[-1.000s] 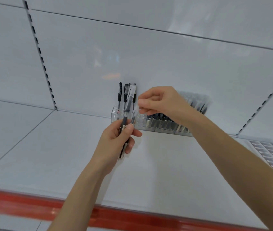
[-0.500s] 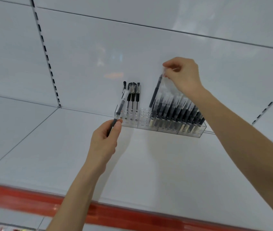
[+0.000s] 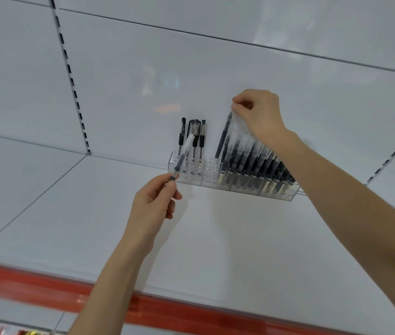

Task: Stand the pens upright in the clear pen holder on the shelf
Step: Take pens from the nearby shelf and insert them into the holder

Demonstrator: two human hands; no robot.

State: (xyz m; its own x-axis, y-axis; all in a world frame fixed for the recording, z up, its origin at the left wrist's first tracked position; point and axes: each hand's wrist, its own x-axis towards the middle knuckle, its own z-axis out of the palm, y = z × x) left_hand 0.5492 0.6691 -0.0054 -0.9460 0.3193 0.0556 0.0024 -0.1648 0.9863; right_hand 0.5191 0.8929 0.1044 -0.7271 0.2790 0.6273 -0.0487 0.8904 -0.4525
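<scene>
A clear pen holder [image 3: 212, 169] stands at the back of the white shelf [image 3: 215, 238]. Three black pens [image 3: 194, 139] stand upright in its left end, and several dark pens [image 3: 252, 160] lean in a row on its right. My left hand [image 3: 154, 205] pinches one pen [image 3: 183, 154] by its lower end, tilted up to the right in front of the holder's left end. My right hand [image 3: 259, 114] pinches the top of another pen [image 3: 224, 136], whose lower tip sits at the holder's middle holes.
The shelf's back panel [image 3: 191, 68] rises behind the holder, with slotted uprights [image 3: 70, 76] at left and right. A red strip [image 3: 143, 308] runs along the shelf's front edge. Bare shelf surface lies left of and in front of the holder.
My right hand took one pen from my left hand and lifted it over the holder's middle, then lowered it slightly. My left hand keeps one pen and stays near the holder's left end.
</scene>
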